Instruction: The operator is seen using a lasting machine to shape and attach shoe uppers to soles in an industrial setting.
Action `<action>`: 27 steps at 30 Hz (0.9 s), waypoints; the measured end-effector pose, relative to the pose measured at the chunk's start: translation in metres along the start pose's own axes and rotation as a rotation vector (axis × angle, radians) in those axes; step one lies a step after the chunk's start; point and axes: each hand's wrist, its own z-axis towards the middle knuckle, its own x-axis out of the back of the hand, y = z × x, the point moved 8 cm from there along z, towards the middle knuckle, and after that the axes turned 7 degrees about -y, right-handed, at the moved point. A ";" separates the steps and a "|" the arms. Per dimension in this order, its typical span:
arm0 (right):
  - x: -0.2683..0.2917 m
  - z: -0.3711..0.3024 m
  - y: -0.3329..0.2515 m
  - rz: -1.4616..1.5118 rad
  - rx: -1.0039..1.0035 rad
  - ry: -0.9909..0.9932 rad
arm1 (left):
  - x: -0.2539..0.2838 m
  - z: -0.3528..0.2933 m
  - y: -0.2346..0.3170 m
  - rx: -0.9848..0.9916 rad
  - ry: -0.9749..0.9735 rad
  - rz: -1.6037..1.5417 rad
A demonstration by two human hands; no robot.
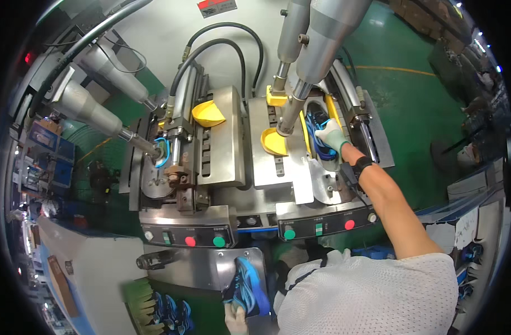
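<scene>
My right hand [332,135], in a pale glove with a green cuff, reaches into the right station of a press machine. Its fingers are closed on a dark shoe with blue trim [323,152], which lies lengthwise between yellow pads. Low in the view, my left hand [235,319], also gloved, grips one end of a blue and black sneaker [248,286] over a metal shelf [197,268]. Part of that hand is cut off by the lower edge. Beside the right shoe, a yellow curved pad [274,142] sits under a metal piston rod [291,114].
Button panels [325,224] with red and green buttons run along the machine's front. At the left station, a piston [138,142] presses down by a blue-edged shoe [162,152]. Another yellow pad [208,114] rests there. Several shoes [171,314] stand on a rack at lower left.
</scene>
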 end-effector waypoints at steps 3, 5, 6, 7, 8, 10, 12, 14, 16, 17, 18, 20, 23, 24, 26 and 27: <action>0.010 0.017 0.032 0.046 0.046 0.153 | -0.002 0.009 -0.030 0.073 0.068 0.025; -0.001 -0.011 -0.018 0.110 -0.001 -0.018 | 0.003 0.012 -0.091 0.116 0.283 0.173; 0.006 -0.004 0.000 0.111 -0.007 0.060 | -0.008 0.024 -0.105 0.014 0.308 0.243; 0.028 0.009 0.043 -0.055 -0.099 0.236 | -0.035 0.057 -0.124 -0.045 0.207 0.224; 0.004 0.001 -0.007 -0.011 -0.003 -0.061 | -0.040 0.057 -0.224 -0.071 0.333 0.452; 0.000 -0.024 -0.017 -0.129 -0.120 -0.190 | -0.061 0.056 -0.238 -0.128 0.405 0.642; -0.020 -0.063 -0.048 -0.110 0.006 -0.114 | -0.056 0.031 -0.227 0.126 0.363 0.127; -0.030 -0.163 -0.123 -0.061 0.409 0.159 | -0.051 0.028 -0.297 0.103 0.380 0.364; -0.017 -0.252 -0.126 0.095 0.649 0.190 | -0.059 0.064 -0.123 0.005 0.218 -0.263; -0.039 -0.301 -0.152 0.051 0.632 0.131 | -0.065 0.058 -0.147 -0.065 0.347 0.533; -0.075 -0.329 -0.151 -0.126 0.771 0.085 | -0.070 0.061 -0.153 -0.176 0.487 0.661; -0.162 -0.361 -0.114 -0.329 0.865 -0.175 | -0.053 0.071 -0.173 0.010 0.304 0.064; -0.209 -0.368 -0.073 -0.780 0.696 -0.204 | -0.023 0.068 -0.182 -0.010 0.011 -0.080; -0.214 -0.365 -0.071 -0.778 0.662 -0.249 | 0.005 0.065 -0.202 0.059 -0.040 -0.054; -0.205 -0.358 -0.071 -0.702 0.756 -0.233 | 0.083 0.065 -0.223 0.096 0.016 0.047; -0.199 -0.374 -0.082 -0.614 0.862 -0.230 | 0.130 0.061 -0.263 0.098 0.159 0.092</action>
